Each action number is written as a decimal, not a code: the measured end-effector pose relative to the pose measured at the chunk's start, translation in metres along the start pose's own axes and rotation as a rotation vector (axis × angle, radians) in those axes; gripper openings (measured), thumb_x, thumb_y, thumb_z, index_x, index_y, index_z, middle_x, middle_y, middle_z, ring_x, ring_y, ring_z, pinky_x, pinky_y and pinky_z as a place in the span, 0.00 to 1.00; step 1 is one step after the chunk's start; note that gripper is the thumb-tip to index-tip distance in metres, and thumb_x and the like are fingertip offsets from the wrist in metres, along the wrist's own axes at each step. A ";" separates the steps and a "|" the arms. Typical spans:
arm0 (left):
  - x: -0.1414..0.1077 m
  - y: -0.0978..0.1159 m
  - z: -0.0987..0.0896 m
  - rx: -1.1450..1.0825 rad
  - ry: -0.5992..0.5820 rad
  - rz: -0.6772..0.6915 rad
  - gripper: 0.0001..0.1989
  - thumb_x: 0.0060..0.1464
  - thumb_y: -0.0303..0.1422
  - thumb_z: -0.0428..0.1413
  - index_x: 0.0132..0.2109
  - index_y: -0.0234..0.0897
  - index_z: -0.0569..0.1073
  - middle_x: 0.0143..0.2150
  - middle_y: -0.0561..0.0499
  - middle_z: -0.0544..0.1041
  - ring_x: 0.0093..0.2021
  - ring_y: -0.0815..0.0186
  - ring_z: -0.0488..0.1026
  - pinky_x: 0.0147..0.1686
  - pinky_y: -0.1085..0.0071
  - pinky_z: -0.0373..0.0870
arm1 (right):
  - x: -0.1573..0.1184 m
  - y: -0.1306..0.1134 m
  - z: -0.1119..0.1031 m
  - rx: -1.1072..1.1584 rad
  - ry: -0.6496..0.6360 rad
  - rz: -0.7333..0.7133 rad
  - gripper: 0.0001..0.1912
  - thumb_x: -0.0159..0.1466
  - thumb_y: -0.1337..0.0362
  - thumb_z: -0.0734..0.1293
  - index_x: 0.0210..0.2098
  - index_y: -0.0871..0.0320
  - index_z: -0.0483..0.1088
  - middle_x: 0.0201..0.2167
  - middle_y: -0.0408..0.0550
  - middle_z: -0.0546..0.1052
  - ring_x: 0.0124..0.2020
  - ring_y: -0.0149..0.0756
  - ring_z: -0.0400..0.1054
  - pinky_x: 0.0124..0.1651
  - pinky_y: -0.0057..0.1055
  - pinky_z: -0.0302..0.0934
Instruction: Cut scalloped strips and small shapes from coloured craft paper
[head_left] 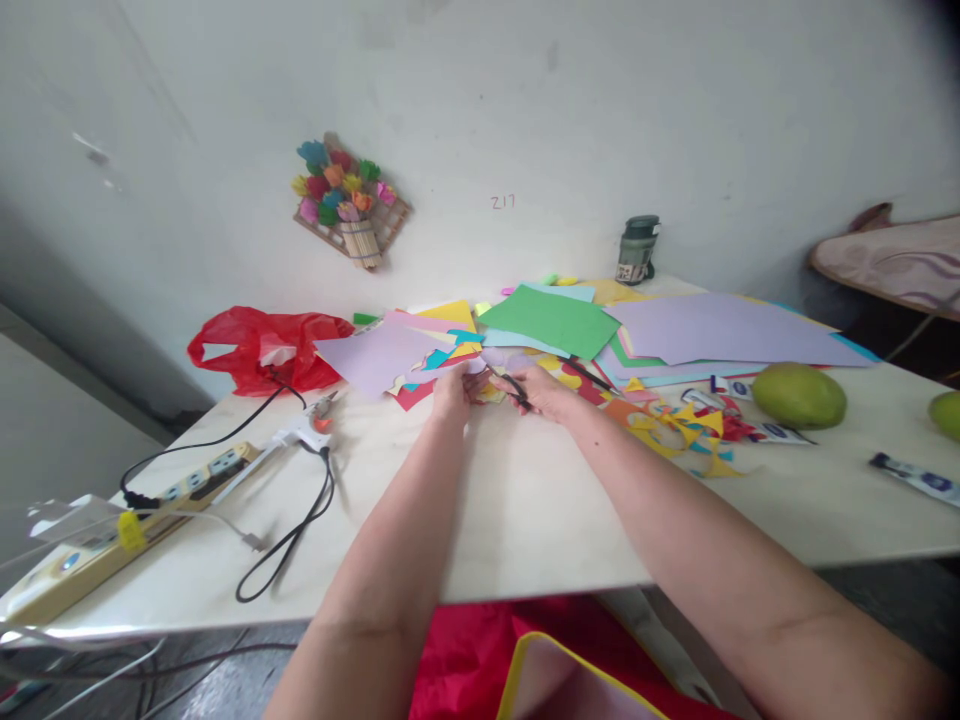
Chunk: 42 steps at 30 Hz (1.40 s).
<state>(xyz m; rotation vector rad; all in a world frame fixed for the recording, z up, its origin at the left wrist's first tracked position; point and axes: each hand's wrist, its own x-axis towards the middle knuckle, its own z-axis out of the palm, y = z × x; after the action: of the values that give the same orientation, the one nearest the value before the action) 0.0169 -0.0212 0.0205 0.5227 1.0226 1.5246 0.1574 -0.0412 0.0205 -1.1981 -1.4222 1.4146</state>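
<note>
Matt paper sheets (551,318) cover the tabletop (525,520), smooth and faintly glossy; left of them, a crinkled, shiny plastic bag (259,350).

soft, fairly even indoor light, faint shadows beneath the forearms, slight overall blur, wide-angle bowing, upper right corner darkened
</note>
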 end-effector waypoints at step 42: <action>0.008 0.009 -0.012 0.111 0.008 0.317 0.07 0.42 0.30 0.61 0.28 0.33 0.70 0.20 0.55 0.71 0.16 0.73 0.66 0.21 0.75 0.65 | 0.005 0.004 -0.026 -0.004 0.097 -0.012 0.06 0.61 0.63 0.69 0.33 0.61 0.72 0.16 0.40 0.72 0.11 0.24 0.63 0.10 0.19 0.41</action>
<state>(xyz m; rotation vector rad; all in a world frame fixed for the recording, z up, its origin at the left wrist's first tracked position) 0.0008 -0.0168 0.0197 0.7866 1.0723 1.7540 0.1817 -0.0301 0.0182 -1.2412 -1.3640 1.3284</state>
